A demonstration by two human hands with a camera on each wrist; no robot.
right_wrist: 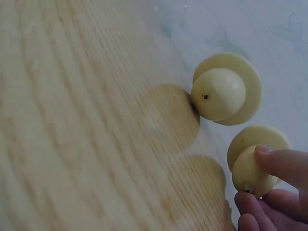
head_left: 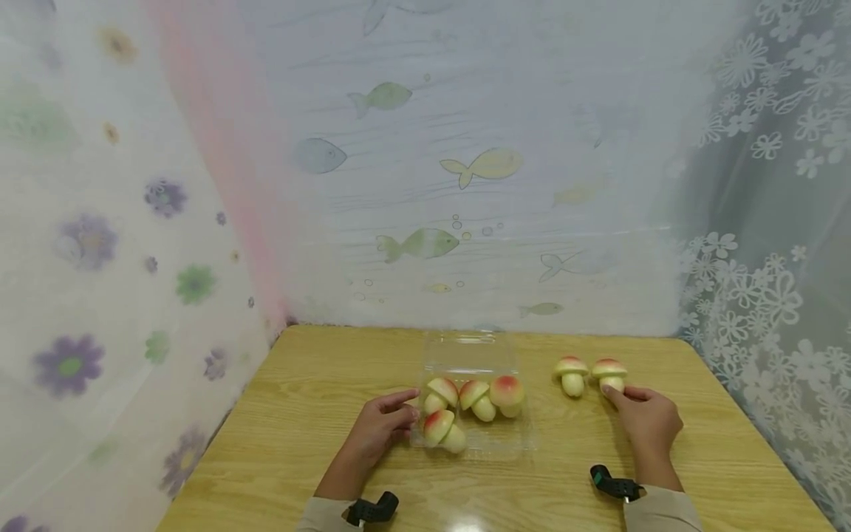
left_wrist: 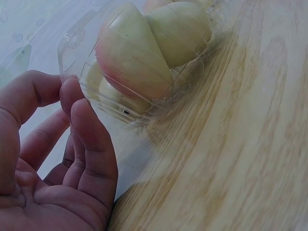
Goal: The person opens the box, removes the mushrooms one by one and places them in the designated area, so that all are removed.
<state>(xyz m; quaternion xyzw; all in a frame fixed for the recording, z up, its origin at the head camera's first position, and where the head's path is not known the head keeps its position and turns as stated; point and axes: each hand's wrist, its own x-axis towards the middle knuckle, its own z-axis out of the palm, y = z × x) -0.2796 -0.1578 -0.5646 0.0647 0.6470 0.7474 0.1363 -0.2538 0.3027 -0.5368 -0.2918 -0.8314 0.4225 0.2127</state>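
My left hand (head_left: 380,430) pinches the left rim of a clear plastic clamshell box (head_left: 495,445) between thumb and fingers. In the left wrist view, the fingertips are on the box's corner edge beside a toy mushroom (left_wrist: 132,55). Several yellow toy mushrooms with red-tinted caps lie inside, one (head_left: 508,395) at the right and another (head_left: 444,432) at the front left. On the table to the right, my right hand (head_left: 650,423) grips a matching toy mushroom (head_left: 609,367) by its stem. Another toy mushroom (head_left: 572,375) rests just left of it.
The box's clear lid (head_left: 469,352) stands raised at the back. Everything is on a wood-grain table (head_left: 292,414). A fish-print curtain (head_left: 492,222) hangs behind the table, with flower-print sheets at both sides.
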